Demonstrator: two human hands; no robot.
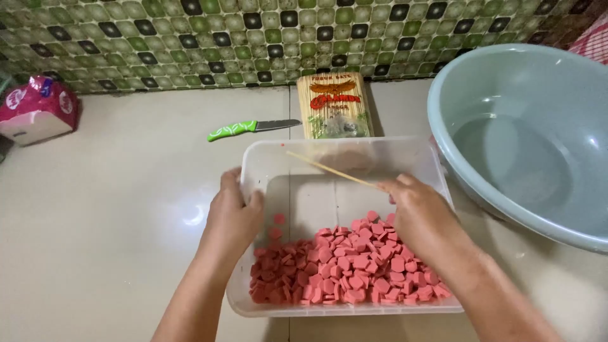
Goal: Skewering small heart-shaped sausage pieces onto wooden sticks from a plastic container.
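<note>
Down on the tiled floor, the left hand [233, 215] clasps the left wall of a clear plastic tub [278, 158] holding pink sausage slices [348, 263]. Meanwhile the right hand [421, 218] pinches a bamboo skewer [329, 168] over the tub, beside a grey-blue basin [525, 133].

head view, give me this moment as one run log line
left hand grips wall of clear tub | right hand holds bamboo skewer over pink sausage slices | grey basin right
</note>
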